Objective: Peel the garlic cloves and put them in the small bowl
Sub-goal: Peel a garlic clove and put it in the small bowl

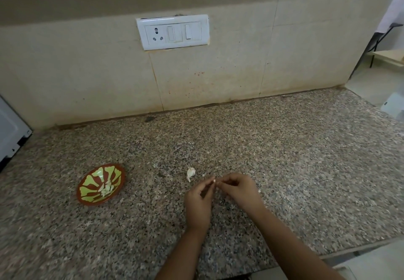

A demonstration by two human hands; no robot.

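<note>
Both of my hands meet over the granite counter [284, 159], a little right of centre. Between their fingertips is a small garlic clove [214, 180]; my left hand [200, 201] pinches it from the left and my right hand [237, 189] pinches it from the right. Most of the clove is hidden by my fingers. Another unpeeled piece of garlic [190, 173] lies on the counter just beyond my left hand. To the left stands a small green-and-red bowl [87, 189] with several peeled cloves [107, 189] inside.
A tiled wall with a white socket and switch plate [172, 31] closes the back of the counter. A white appliance [9, 133] stands at the far left edge. The counter's right edge drops off toward the floor, and small skin flakes [259, 191] lie by my right hand.
</note>
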